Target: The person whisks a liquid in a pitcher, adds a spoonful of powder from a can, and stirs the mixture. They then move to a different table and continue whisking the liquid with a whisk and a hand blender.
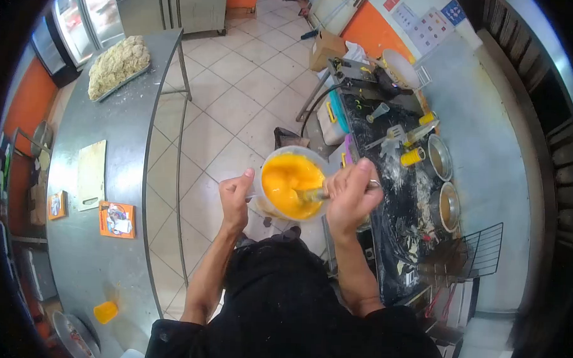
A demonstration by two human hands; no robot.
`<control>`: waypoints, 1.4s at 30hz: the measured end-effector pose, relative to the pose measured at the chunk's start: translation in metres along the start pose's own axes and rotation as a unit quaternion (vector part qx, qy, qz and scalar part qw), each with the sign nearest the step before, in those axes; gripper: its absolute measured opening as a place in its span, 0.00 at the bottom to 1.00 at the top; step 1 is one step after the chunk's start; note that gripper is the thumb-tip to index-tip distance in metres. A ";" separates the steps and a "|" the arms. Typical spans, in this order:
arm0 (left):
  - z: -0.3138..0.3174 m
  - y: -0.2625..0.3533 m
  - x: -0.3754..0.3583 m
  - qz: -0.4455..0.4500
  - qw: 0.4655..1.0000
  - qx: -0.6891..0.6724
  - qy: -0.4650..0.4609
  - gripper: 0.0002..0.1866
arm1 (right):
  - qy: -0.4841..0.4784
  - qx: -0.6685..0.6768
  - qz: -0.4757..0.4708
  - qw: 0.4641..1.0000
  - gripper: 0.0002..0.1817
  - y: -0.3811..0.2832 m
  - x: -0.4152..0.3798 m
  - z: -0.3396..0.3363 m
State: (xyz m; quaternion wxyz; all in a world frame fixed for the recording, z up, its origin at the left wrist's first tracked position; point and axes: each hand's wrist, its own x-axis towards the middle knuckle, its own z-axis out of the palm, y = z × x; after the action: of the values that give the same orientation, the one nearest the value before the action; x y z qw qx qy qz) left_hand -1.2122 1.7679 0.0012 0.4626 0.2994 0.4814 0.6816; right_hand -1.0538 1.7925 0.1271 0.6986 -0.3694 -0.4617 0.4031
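Observation:
A clear plastic jug [265, 205] with bright yellow-orange liquid [286, 179] is held up in front of my body, above the tiled floor. My left hand [236, 199] is closed round the jug's handle on its left side. On the right, my right hand [352, 195] grips the handle of a metal utensil [312, 195], whose far end dips into the liquid. A ring at the utensil's end sticks out past my right hand. The submerged part of the utensil is hidden.
To the left, a steel table [122, 274] bears a tray of dough [119, 66], a white board [92, 172], orange boxes [117, 220] and an orange cup [106, 311]. The dark counter [386, 226] at right holds round pans [449, 207], yellow containers [413, 156] and a wire basket [486, 252].

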 end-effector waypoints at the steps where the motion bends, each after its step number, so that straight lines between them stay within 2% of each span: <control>1: -0.001 0.001 0.001 0.009 1.000 0.027 -0.002 0.28 | -0.004 0.002 0.000 1.000 0.22 -0.010 0.003 -0.003; 3: -0.001 0.003 0.002 0.002 1.000 0.010 0.005 0.28 | 0.037 0.057 -0.099 0.993 0.20 -0.031 0.007 -0.007; 4: -0.001 0.004 0.000 -0.007 1.000 -0.007 0.012 0.28 | 0.080 0.063 -0.104 0.989 0.20 -0.036 0.010 -0.001; 5: -0.001 0.004 -0.001 -0.010 1.000 -0.004 0.015 0.28 | 0.081 0.063 -0.099 0.990 0.20 -0.025 0.008 0.002; 7: 0.001 0.006 0.003 0.009 1.000 -0.001 -0.002 0.27 | 0.028 -0.003 -0.001 1.000 0.24 0.005 0.003 0.007; 9: -0.003 0.005 0.006 0.006 1.000 -0.006 -0.003 0.26 | -0.001 0.004 -0.004 1.000 0.24 -0.011 0.008 0.008; 11: -0.008 0.004 0.006 -0.011 1.000 -0.003 -0.008 0.25 | 0.064 0.074 -0.081 0.992 0.22 -0.038 0.016 0.002; 12: -0.006 0.004 0.006 -0.012 1.000 -0.014 0.011 0.25 | 0.082 0.092 -0.091 0.988 0.21 -0.037 0.020 0.001; 13: -0.005 0.005 0.007 -0.008 0.999 -0.025 0.028 0.25 | 0.083 0.090 -0.085 0.989 0.21 -0.024 0.017 0.004; 15: -0.003 0.013 0.007 -0.002 1.000 -0.008 0.008 0.25 | 0.002 -0.007 -0.007 1.000 0.23 0.009 0.009 0.010; 17: -0.003 0.014 0.013 0.013 1.000 0.004 -0.004 0.25 | -0.014 0.005 -0.015 1.000 0.22 -0.008 0.012 0.010; 19: -0.009 0.007 0.011 -0.012 1.000 -0.024 0.012 0.26 | 0.061 0.082 -0.079 0.992 0.21 -0.037 0.021 0.007; 21: -0.008 0.009 0.011 -0.018 0.999 -0.030 0.013 0.26 | 0.087 0.080 -0.107 0.987 0.21 -0.014 0.022 0.004; 23: -0.006 0.008 0.016 -0.014 0.999 -0.039 0.009 0.27 | -0.004 -0.008 -0.007 1.000 0.22 0.009 0.014 0.013; 24: -0.006 0.004 0.019 -0.005 0.999 -0.031 0.000 0.27 | -0.004 -0.033 -0.061 0.998 0.22 0.002 0.018 0.010; 25: -0.007 0.002 0.019 -0.001 1.000 -0.021 -0.008 0.27 | -0.007 -0.034 -0.060 0.998 0.22 -0.009 0.024 0.007; 27: -0.004 0.005 0.020 -0.006 1.000 -0.029 0.003 0.27 | 0.051 0.100 -0.091 0.990 0.21 -0.031 0.029 0.002; 28: -0.003 0.007 0.018 -0.005 0.999 -0.037 0.012 0.27 | 0.101 0.018 -0.093 0.990 0.21 -0.014 0.029 0.004; 29: -0.003 0.008 0.019 -0.004 0.999 -0.037 0.010 0.27 | 0.012 -0.130 -0.159 0.979 0.23 0.005 0.029 0.014; 31: 0.002 0.010 0.022 0.001 1.000 -0.009 -0.024 0.26 | 0.010 0.008 0.005 1.000 0.22 -0.003 0.020 0.011; 34: -0.001 0.007 0.022 -0.009 0.999 -0.030 -0.028 0.26 | 0.048 0.063 -0.097 0.992 0.21 -0.040 0.031 0.006; 35: 0.001 0.009 0.018 -0.016 0.999 -0.030 -0.027 0.26 | 0.050 0.058 -0.093 0.993 0.21 -0.027 0.029 0.002; 37: 0.008 0.018 0.021 0.002 0.999 -0.022 -0.025 0.25 | -0.015 -0.103 -0.087 0.991 0.23 0.013 0.026 -0.002; 38: 0.008 0.016 0.024 0.007 0.999 -0.026 -0.026 0.25 | -0.046 -0.028 -0.004 0.999 0.23 0.002 0.020 0.004; 39: 0.007 0.011 0.027 0.019 0.999 -0.014 -0.037 0.25 | -0.054 -0.027 -0.010 0.998 0.23 -0.013 0.024 0.007; 41: 0.008 0.007 0.021 0.018 0.999 -0.001 -0.047 0.25 | 0.024 0.033 -0.120 0.992 0.21 -0.041 0.027 0.005; 42: 0.010 0.010 0.022 0.015 0.999 -0.025 -0.044 0.25 | 0.058 0.031 -0.143 0.988 0.21 -0.038 0.029 0.004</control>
State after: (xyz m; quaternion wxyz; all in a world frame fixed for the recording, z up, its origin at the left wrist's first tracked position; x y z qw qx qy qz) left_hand -1.2160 1.7904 0.0134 0.4808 0.3248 0.4385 0.6864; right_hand -1.0414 1.8044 0.1721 0.7854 -0.3009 -0.4558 0.2913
